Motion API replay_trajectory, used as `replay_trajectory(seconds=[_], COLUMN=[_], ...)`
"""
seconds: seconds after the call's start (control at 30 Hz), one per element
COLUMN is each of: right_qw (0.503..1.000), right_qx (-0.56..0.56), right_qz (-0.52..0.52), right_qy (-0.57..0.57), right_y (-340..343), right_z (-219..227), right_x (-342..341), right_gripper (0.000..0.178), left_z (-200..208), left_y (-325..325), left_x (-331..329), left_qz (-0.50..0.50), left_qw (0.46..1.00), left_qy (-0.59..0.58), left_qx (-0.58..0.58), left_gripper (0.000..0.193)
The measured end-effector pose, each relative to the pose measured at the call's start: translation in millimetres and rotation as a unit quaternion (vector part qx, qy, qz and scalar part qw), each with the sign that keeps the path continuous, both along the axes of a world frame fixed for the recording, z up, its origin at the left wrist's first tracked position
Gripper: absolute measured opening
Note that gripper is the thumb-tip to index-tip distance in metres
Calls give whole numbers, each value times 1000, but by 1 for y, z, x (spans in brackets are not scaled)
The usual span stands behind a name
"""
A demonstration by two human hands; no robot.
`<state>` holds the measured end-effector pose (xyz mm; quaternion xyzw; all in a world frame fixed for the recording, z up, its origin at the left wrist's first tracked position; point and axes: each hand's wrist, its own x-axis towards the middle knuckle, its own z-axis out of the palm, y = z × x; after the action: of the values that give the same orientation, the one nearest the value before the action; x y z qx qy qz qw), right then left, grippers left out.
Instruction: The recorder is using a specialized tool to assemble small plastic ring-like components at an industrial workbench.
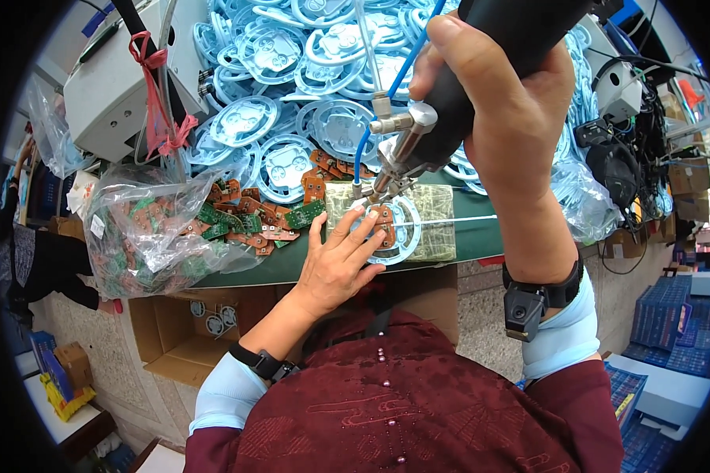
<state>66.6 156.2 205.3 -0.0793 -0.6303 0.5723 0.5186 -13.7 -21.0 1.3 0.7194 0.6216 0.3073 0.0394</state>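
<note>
My right hand (505, 102) grips a powered screwdriver (442, 118); my left hand's (335, 260) fingers (355, 229), spread wide, press a blue plastic ring (402, 229) on the worktop (292, 268).

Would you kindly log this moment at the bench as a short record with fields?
Left hand: left hand lies flat with fingers spread, pressing a brown circuit board into a pale blue round plastic part
Right hand: right hand grips a black powered screwdriver, tip down on the board
Support: padded block on a green bench top
Hose: blue air tube runs to the tool
Supplies: clear bag of circuit boards at left; heap of blue plastic parts behind
Below: open cardboard box
</note>
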Motion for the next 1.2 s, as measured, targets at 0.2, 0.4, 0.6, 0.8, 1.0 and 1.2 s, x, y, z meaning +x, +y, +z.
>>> replay_trajectory(seconds=[0.2,0.4,0.6,0.8,1.0,1.2], right_qw=[1000,997,998,996,999,999], right_qx=[13,66,47,81,12,0], right_qz=[-18,-24,-45,-17,-50,-48], right_qy=[-15,15,12,-19,-16,-13], right_y=[0,1,-4,-27,-28,-23], right_z=[-7,-18,40,18,1,-3], right_x=[2,8,36,38,30,27], right_gripper=[31,28,16,21,37,35], left_z=[0,-4,-2,-9,-5,-6], left_y=[-2,-2,10,20,19,20], left_x=[0,1,1,-1,0,0], left_qz=[6,14,28,29,35,41], left_qw=[1000,1000,999,998,999,999], left_qy=[0,12,30,38,22,26], left_qx=[4,7,25,32,26,22], left_gripper=[57,57,54,38,45,45])
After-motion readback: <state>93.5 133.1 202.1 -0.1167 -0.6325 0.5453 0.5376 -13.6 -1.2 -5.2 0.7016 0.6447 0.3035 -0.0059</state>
